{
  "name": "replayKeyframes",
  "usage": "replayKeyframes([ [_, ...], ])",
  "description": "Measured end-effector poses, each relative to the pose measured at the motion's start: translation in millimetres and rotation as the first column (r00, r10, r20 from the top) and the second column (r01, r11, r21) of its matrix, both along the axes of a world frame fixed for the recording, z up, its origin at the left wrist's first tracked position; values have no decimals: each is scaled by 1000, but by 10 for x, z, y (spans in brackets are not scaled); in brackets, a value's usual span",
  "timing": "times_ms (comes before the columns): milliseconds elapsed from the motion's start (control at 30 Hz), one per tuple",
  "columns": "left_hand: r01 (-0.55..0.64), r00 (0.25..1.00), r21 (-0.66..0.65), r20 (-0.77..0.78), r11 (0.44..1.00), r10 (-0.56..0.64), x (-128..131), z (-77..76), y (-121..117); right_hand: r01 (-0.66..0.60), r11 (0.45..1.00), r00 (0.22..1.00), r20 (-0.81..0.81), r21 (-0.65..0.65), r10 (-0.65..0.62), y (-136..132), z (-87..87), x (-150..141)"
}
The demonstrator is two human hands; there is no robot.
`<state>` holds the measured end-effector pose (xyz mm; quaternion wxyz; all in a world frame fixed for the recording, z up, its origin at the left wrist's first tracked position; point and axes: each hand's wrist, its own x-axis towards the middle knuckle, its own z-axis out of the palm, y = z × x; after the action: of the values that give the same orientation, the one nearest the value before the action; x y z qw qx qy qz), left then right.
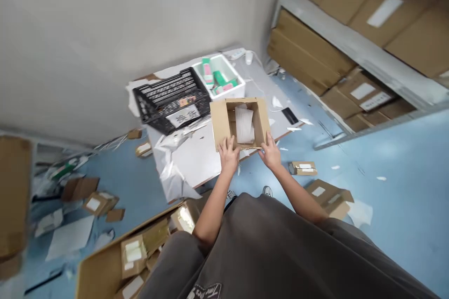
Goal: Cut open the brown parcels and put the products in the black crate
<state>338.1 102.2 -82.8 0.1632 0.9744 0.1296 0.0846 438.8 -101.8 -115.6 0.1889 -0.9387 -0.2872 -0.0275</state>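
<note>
An open cardboard box [220, 124] is at the near edge of the white table, one flap folded out to the left. White wrapping material [244, 124] lies inside it; whatever it may cover is hidden. My left hand [228, 155] grips the near left part of the box, fingers over its edge. On the near right corner, my right hand [270, 152] holds the rim between thumb and fingers. Behind the box stands a white foam bin [242, 88] with several green and pink packages [207, 72]. To its left is a black plastic crate [154, 98] bearing a paper label.
A phone [289, 116] lies on the table [189, 163] to the right, near a white cup [249, 57]. Shelves [351, 32] of cartons stand at right. Below me at left is a large carton [101, 266] of small boxes. Boxes and paper scraps litter the blue floor.
</note>
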Motion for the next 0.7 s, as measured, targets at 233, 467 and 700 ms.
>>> replayKeyframes([
  [233, 485, 873, -30, -39, 874, -486, 1291, -18, -2328, 507, 859, 860, -16, -72, -509, -2583, -38, 168],
  [467, 755, 647, -48, -100, 653, -756, 1815, -218, -4298, 733, 629, 625, -108, -260, -773, -4337, -60, -3],
  [700, 864, 489, -98, -65, 494, -870, 1856, -359, -4708, 736, 544, 502, -215, -403, -838, -4956, -53, -92],
])
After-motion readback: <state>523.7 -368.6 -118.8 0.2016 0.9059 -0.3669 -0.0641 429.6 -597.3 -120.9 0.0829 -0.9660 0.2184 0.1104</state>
